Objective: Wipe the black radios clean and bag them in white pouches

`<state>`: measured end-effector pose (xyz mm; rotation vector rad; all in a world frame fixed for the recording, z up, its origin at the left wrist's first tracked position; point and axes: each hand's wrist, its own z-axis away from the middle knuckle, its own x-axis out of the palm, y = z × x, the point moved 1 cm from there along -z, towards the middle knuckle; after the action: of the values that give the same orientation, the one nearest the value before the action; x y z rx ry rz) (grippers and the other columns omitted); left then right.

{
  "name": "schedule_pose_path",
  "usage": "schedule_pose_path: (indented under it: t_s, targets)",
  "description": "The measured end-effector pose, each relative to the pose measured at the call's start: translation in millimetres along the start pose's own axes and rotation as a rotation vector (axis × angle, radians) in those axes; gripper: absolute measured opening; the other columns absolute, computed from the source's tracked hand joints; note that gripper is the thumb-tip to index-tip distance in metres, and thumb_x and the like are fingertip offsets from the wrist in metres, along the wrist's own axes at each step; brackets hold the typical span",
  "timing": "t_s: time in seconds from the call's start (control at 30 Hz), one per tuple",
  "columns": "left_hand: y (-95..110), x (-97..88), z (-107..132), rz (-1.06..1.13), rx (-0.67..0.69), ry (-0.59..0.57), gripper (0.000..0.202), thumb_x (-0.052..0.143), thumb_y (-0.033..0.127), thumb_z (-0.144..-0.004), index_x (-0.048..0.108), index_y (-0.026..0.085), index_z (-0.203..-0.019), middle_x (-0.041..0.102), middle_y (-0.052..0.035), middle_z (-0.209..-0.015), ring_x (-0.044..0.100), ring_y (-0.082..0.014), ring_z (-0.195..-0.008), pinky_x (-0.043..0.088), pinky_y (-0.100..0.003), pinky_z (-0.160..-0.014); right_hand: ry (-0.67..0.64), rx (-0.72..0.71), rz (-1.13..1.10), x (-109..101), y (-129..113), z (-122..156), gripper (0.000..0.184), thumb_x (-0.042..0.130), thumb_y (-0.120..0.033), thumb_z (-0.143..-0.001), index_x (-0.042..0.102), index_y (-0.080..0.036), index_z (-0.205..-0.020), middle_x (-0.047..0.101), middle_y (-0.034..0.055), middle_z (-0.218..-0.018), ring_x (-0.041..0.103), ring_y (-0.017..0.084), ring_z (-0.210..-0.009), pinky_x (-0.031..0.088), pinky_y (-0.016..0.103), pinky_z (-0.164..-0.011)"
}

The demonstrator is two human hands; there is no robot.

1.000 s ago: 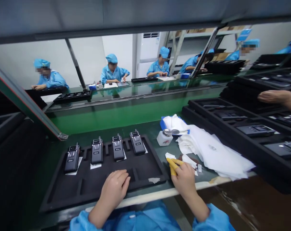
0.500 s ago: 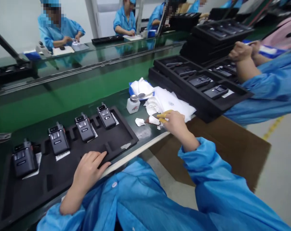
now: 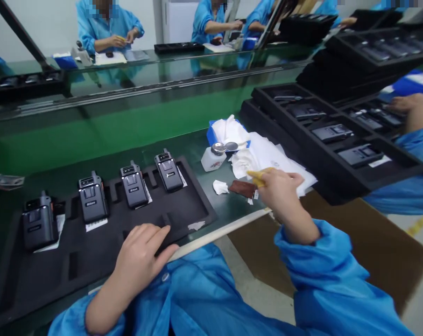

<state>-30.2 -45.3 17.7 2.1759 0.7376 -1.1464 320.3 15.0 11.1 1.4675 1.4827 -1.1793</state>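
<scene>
My left hand point(image 3: 141, 252) lies on the near edge of a black foam tray point(image 3: 144, 219), fingers stretched and thumb apart, gripping nothing. Several black walkie-talkies stand out in the tray, one of them a radio point(image 3: 93, 198) with a white label under it. My right hand point(image 3: 279, 189), with yellow finger covers, is closed beside a brown strip point(image 3: 243, 188) on the bench. What its fingers hold, if anything, is hidden. A small crumpled tissue point(image 3: 220, 187) lies left of the strip. Behind it are another crumpled tissue point(image 3: 244, 162) and a white pump bottle point(image 3: 213, 157).
A blue box of white tissues point(image 3: 211, 133) and white sheets point(image 3: 276, 158) sit behind my right hand. Stacked black trays point(image 3: 323, 163) with radios stand on the right, near a co-worker's arm point(image 3: 419, 112). Brown cardboard point(image 3: 323, 247) lies below the bench edge. Other people sit across the bench.
My right hand has pulled back from the brown strip, and the white tissue that lay over it no longer shows there. My left hand stays on the tray. The view has shifted.
</scene>
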Motion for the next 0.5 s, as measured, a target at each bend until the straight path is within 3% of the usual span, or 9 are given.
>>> schedule_pose_path:
  t_s: [0.1, 0.2, 0.3, 0.37, 0.5]
  targets:
    - [10.8, 5.5, -21.4, 0.004, 0.017, 0.033, 0.026, 0.046, 0.030, -0.094, 0.066, 0.015, -0.097, 0.070, -0.0074, -0.085, 0.066, -0.0207, -0.086, 0.054, -0.036, -0.081, 0.200, -0.017, -0.045, -28.4, -19.0, -22.7, 0.029, 0.044, -0.017, -0.080, 0.072, -0.023, -0.088, 0.064, 0.0080, -0.092, 0.050, 0.022, -0.087, 0.022, 0.043, -0.078]
    - [15.2, 21.8, -36.8, -0.019, 0.036, -0.004, 0.032, 0.041, 0.032, -0.095, 0.064, 0.013, -0.107, 0.070, -0.0120, -0.106, 0.062, -0.0268, -0.110, 0.046, -0.048, -0.100, 0.150, -0.106, -0.069, -41.6, -50.1, -51.1, 0.030, 0.044, -0.014, -0.082, 0.072, -0.026, -0.088, 0.063, 0.0060, -0.095, 0.049, 0.023, -0.093, 0.021, 0.046, -0.085]
    - [13.8, 39.8, -42.0, -0.080, -0.024, -0.094, 0.052, 0.043, 0.047, -0.093, 0.056, 0.005, -0.121, 0.059, -0.0206, -0.129, 0.050, -0.0355, -0.125, 0.038, -0.061, -0.104, 0.019, -0.136, -0.072, -36.6, -67.1, -72.0, 0.031, 0.044, -0.011, -0.082, 0.071, -0.024, -0.077, 0.061, 0.0060, -0.089, 0.048, 0.024, -0.095, 0.019, 0.050, -0.089]
    - [12.1, 48.6, -41.7, -0.097, -0.081, -0.141, 0.068, 0.047, 0.058, -0.087, 0.051, 0.003, -0.127, 0.051, -0.0245, -0.137, 0.045, -0.0378, -0.130, 0.034, -0.063, -0.105, -0.015, -0.146, -0.081, -29.9, -67.2, -77.6, 0.028, 0.046, -0.008, -0.079, 0.070, -0.022, -0.072, 0.061, 0.0064, -0.087, 0.048, 0.024, -0.095, 0.017, 0.052, -0.090]
    - [9.8, 58.0, -39.9, -0.094, -0.160, -0.192, 0.081, 0.046, 0.068, -0.081, 0.048, 0.004, -0.131, 0.047, -0.0244, -0.140, 0.041, -0.0359, -0.133, 0.031, -0.060, -0.109, 0.099, -0.206, -0.106, -22.7, -64.6, -79.6, 0.024, 0.047, -0.007, -0.074, 0.065, -0.018, -0.063, 0.055, 0.0066, -0.076, 0.047, 0.023, -0.086, 0.020, 0.053, -0.089]
